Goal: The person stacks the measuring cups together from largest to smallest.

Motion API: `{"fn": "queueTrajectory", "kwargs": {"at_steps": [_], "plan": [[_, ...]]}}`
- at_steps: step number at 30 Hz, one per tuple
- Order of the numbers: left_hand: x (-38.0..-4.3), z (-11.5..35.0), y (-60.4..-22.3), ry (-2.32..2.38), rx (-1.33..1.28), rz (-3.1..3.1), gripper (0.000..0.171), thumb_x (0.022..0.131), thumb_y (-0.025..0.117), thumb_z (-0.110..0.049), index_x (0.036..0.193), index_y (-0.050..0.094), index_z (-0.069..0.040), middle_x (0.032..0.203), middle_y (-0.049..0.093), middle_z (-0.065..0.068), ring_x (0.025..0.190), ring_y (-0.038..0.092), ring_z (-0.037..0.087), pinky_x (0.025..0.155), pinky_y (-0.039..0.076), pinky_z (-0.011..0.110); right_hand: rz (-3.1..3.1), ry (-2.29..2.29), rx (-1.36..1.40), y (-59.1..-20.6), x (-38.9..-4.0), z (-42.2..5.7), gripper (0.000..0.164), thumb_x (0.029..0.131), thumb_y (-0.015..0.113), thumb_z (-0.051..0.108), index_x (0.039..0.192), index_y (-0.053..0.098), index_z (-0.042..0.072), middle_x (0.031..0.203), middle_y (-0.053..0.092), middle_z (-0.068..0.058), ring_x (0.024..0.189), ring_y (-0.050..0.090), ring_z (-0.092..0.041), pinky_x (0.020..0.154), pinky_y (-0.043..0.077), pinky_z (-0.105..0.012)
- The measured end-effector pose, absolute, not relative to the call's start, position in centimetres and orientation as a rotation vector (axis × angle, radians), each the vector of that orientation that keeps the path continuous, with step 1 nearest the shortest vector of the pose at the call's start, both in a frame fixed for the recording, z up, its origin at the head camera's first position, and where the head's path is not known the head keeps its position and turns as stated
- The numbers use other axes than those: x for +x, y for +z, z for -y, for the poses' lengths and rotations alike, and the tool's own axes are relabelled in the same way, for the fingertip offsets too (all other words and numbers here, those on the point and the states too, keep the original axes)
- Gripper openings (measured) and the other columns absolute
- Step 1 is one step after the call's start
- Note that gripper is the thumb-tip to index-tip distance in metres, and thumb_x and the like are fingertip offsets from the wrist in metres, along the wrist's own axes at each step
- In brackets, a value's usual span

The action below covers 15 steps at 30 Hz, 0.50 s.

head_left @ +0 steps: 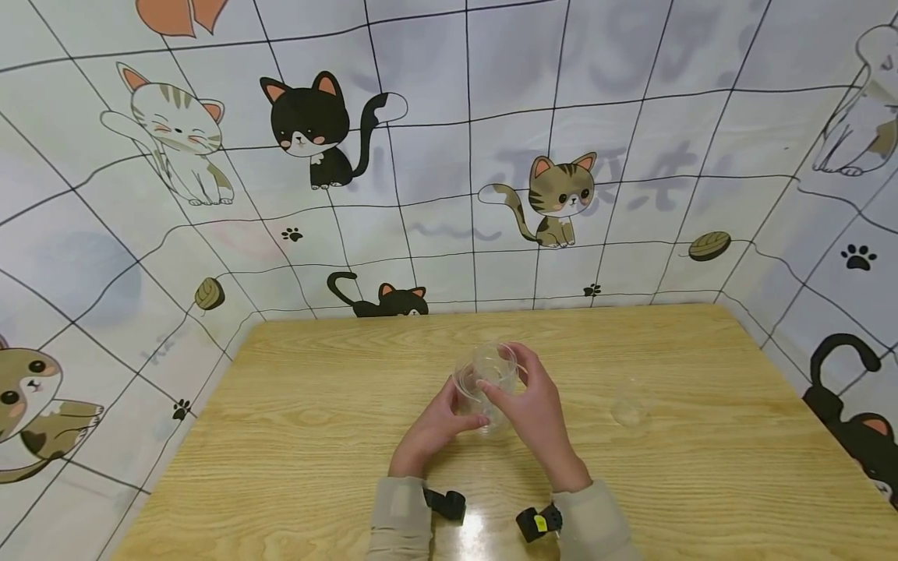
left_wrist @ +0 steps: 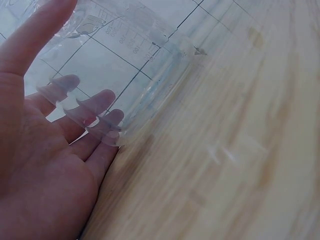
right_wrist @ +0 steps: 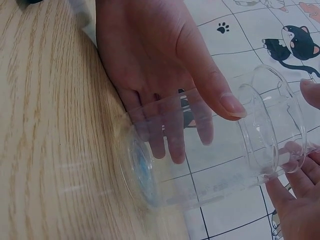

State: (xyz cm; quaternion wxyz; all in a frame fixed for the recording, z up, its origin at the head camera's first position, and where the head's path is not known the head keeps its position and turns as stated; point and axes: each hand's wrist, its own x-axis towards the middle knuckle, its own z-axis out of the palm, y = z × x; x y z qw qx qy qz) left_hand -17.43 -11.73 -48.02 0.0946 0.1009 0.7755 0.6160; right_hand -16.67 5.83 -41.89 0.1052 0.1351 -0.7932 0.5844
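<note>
Both hands hold clear see-through cups close together over the middle of the table. My left hand [head_left: 443, 421] curls thumb and fingers round a clear measuring cup [head_left: 468, 383]; printed graduations show on the clear wall in the left wrist view. My right hand [head_left: 539, 399] grips a clear cup [head_left: 500, 366] from the right, its thumb near the rim and its fingers behind the wall. Two rims overlap in the right wrist view, where fingertips of the left hand show at the right edge. I cannot tell whether one cup sits inside the other.
A further clear round object [head_left: 630, 410] stands on the wooden table [head_left: 295, 436], to the right of the hands. White cloth [head_left: 435, 171] with grid lines and cartoon cats hangs behind the table and along both sides. Black wrist cameras [head_left: 449, 505] sit near the sleeves.
</note>
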Motion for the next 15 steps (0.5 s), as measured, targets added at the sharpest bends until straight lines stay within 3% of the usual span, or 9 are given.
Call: {"fn": "queueTrajectory", "kwargs": {"at_steps": [15], "plan": [[-17.35, 11.88, -47.86, 1.828, 0.314, -2.289, 0.083, 0.072, 0.074, -0.028, 0.134, 0.022, -0.048, 0.139, 0.027, -0.020, 0.129, 0.022, 0.009, 0.104, 0.019, 0.040, 2.372, 1.596, 0.364, -42.17, -16.60, -5.43, 0.066, 0.069, 0.068, 0.053, 0.124, 0.045, 0.026, 0.124, 0.046, 0.009, 0.114, 0.046, -0.021, 0.086, 0.042, -0.046]]}}
